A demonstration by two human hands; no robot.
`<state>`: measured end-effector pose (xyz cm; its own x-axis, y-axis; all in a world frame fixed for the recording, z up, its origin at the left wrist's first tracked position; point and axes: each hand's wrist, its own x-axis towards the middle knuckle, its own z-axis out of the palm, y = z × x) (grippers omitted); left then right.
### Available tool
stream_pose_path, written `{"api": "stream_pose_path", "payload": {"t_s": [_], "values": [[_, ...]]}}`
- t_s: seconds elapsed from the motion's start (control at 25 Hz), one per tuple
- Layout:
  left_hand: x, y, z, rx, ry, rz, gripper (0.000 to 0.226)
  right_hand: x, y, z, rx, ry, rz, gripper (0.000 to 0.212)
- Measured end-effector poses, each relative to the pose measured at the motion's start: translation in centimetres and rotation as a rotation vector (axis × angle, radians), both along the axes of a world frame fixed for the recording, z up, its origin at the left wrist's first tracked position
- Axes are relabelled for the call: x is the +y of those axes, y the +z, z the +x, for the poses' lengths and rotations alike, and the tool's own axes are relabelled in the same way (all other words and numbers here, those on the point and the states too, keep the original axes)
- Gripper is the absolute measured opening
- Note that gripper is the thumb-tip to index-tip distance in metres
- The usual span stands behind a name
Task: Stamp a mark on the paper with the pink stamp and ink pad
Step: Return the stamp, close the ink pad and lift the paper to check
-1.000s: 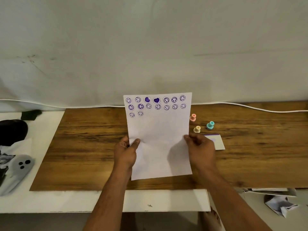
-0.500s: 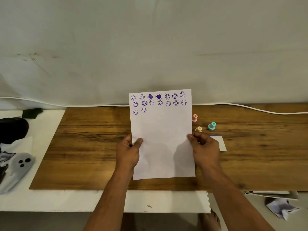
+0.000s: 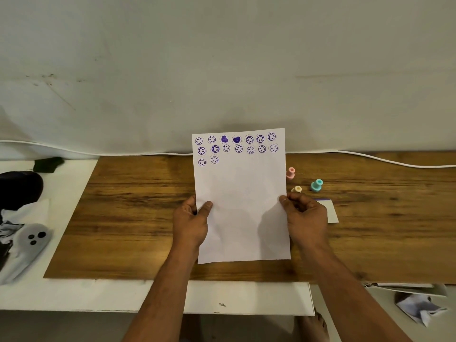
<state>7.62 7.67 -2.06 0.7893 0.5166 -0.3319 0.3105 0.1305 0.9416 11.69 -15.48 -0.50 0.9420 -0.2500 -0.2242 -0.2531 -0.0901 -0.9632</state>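
The table (image 3: 148, 206) carried the paper (image 3: 240, 193), which both hands held upright at its side edges: left hand (image 3: 190, 223) and right hand (image 3: 307, 220), each grip pinching the sheet. The ink pad (image 3: 332, 211) lay behind the right hand. The pink stamp (image 3: 291, 173) stood just right of the paper.

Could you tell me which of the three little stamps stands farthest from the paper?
The teal stamp; the pink stamp and yellow stamp stand close beside the paper's right edge.
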Motion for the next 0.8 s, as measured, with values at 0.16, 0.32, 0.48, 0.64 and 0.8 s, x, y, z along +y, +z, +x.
{"api": "stream_pose_path", "payload": {"t_s": [0.16,0.32,0.48,0.64,0.8], "values": [[-0.03,0.06,0.01,0.002,0.004,0.017,0.025,0.02,0.07,0.02,-0.006,0.019,-0.009,0.020],[-0.15,0.41,0.00,0.004,0.004,0.036,0.024,0.03,-0.06,0.06,-0.003,0.023,-0.025,0.021],[-0.21,0.68,-0.03,-0.001,0.005,0.056,0.023,0.05,-0.08,0.21,0.011,0.032,-0.038,0.022],[-0.25,0.71,-0.06,-0.017,0.003,0.052,0.023,-0.04,-0.15,0.32,-0.006,0.047,-0.047,0.022],[-0.25,0.60,-0.08,-0.022,-0.006,0.087,0.021,-0.07,-0.45,0.39,-0.021,0.057,-0.067,0.022]]}}
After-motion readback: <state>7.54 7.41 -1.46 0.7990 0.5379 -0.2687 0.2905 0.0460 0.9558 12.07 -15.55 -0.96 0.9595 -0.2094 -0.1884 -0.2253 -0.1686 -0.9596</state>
